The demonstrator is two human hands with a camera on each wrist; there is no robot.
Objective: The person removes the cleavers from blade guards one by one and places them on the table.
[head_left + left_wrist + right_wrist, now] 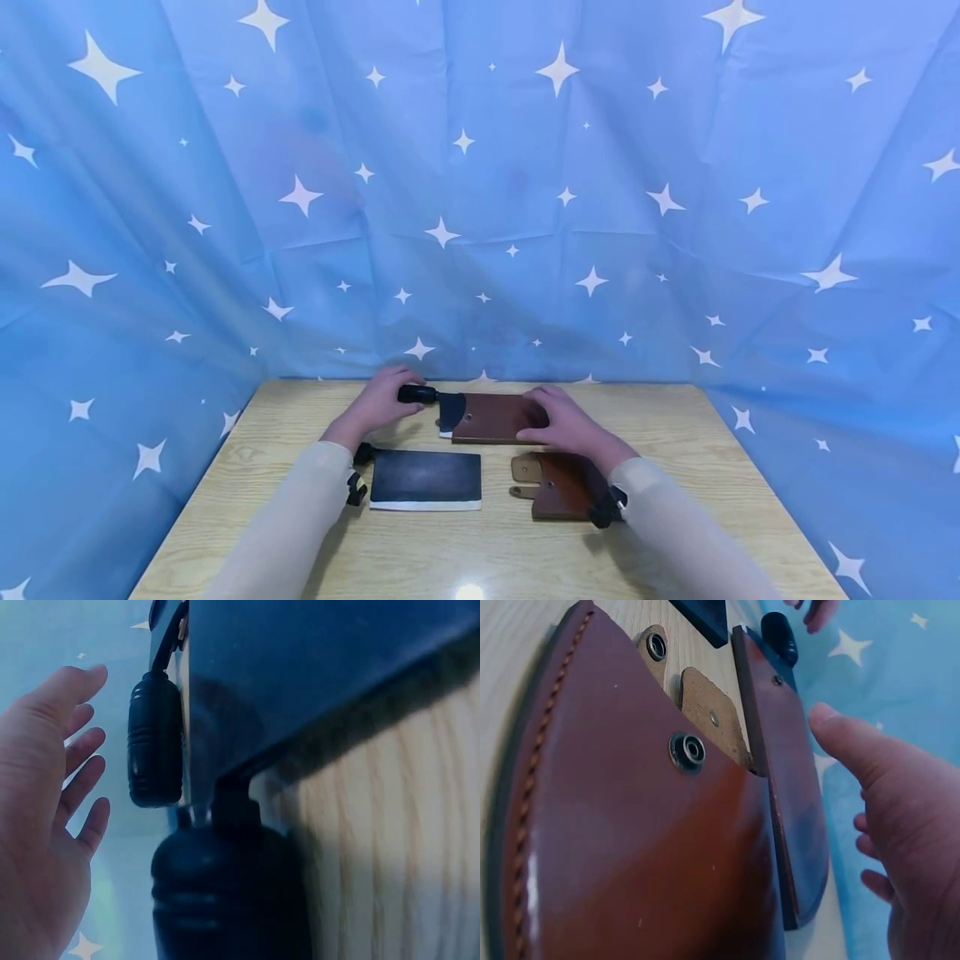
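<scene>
At the back of the table lies a cleaver, its black handle (pixel 417 394) pointing left and its blade mostly inside a brown leather sheath (pixel 495 417). My left hand (pixel 381 402) is beside that handle, fingers loosely bent; the left wrist view shows a gap between hand and handle. Over the sheath's right end is my right hand (pixel 561 423), thumb and fingers spread. In the right wrist view this hand (pixel 922 817) appears apart from the sheath. Nearer me, a bare cleaver (pixel 426 477) lies on the left. A second brown sheath (pixel 562 492) lies on the right, its strap unfastened.
A light wood-grain table (pixel 420 550) carries everything. Behind it and along both sides hangs a blue cloth (pixel 487 192) with white stars. The bare cleaver's handle (pixel 225 900) lies under my left wrist.
</scene>
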